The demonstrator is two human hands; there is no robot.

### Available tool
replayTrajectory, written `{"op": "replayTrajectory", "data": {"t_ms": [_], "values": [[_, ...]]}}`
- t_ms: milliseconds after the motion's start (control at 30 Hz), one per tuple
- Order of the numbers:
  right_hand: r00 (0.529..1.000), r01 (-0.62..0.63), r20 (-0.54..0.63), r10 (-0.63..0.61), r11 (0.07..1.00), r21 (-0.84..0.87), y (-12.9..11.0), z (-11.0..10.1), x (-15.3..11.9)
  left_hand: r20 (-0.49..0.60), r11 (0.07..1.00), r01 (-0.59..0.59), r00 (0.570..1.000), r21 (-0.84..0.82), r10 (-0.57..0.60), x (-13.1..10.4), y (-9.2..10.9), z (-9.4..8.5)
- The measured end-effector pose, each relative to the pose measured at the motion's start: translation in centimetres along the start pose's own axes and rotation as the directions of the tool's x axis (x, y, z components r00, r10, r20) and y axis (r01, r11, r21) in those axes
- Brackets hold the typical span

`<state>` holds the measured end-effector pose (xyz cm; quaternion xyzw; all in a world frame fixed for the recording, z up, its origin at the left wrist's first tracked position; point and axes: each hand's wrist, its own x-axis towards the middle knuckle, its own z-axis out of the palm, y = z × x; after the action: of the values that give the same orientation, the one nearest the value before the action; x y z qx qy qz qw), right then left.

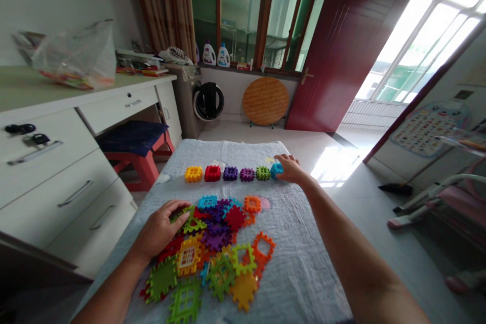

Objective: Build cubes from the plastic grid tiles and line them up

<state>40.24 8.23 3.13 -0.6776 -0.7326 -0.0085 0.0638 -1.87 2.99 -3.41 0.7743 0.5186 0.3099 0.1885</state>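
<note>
My right hand (pixel 290 168) is closed around the light blue block cube (pixel 276 170) at the right end of a row. Leftward along that row stand a green cube (pixel 262 172), a purple cube (pixel 247 174), a dark blue cube (pixel 230 173), a red cube (pixel 212 173) and a yellow cube (pixel 193 174). My left hand (pixel 161 225) rests on the left side of a pile of flat interlocking plastic pieces, fingers and thumb apart. Green pieces (pixel 195 225) lie beside its fingertips. A purple piece (pixel 215 238) and an orange piece (pixel 263 247) lie farther right.
A pale patterned cloth (pixel 292 243) covers the work surface. On the left is a white desk (pixel 125 106) with a plastic bag (pixel 81 58) on it, and a stool (pixel 132 137) beneath. A washing machine (pixel 188 106), a round wooden tabletop (pixel 266 101) and a red door (pixel 353 35) stand beyond.
</note>
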Motion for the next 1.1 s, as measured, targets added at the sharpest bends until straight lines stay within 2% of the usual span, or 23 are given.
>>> {"op": "replayTrajectory", "data": {"t_ms": [67,133,167,233,367,500,600,700,933,1100], "values": [[0.991,0.135,-0.001,-0.136,0.985,0.109,-2.1,0.0,-1.9,0.002,1.000,0.008,1.000,-0.009,-0.008,0.0,0.0,0.0],[0.938,0.315,0.070,-0.339,0.920,0.234,-4.6,0.5,-3.9,-0.002,1.000,0.013,1.000,-0.014,-0.013,0.0,0.0,0.1],[0.913,0.367,0.075,-0.401,0.887,0.279,-5.7,1.0,-4.7,-0.004,1.000,0.012,1.000,-0.014,-0.012,0.0,0.0,0.1],[0.890,0.404,0.080,-0.448,0.859,0.314,-7.7,2.0,-6.0,-0.012,1.000,0.010,1.000,-0.013,-0.010,0.0,0.2,0.1],[0.921,0.346,0.055,-0.386,0.875,0.338,-9.0,2.9,-6.8,-0.016,1.000,0.010,1.000,-0.030,-0.010,0.0,0.5,0.0],[0.947,0.298,0.015,-0.321,0.894,0.334,-7.5,2.3,-7.5,-0.010,0.999,0.008,1.000,-0.044,-0.009,-0.1,0.4,0.0],[0.964,0.242,0.036,-0.263,0.926,0.289,-6.4,1.7,-8.6,-0.004,0.999,0.014,1.000,-0.041,-0.014,0.0,0.3,0.1],[0.981,0.174,0.038,-0.189,0.950,0.259,-6.7,1.8,-9.6,0.009,0.999,0.019,1.000,-0.034,-0.018,0.0,0.1,0.2],[0.935,0.344,-0.021,-0.354,0.890,0.301,-10.2,3.3,-9.7,0.001,0.999,0.020,1.000,-0.035,-0.020,-0.1,-0.2,0.2],[0.923,0.384,-0.095,-0.374,0.866,0.321,-10.2,3.1,-9.9,-0.003,0.998,0.026,1.000,-0.049,-0.026,-0.1,-0.2,0.2]]}}
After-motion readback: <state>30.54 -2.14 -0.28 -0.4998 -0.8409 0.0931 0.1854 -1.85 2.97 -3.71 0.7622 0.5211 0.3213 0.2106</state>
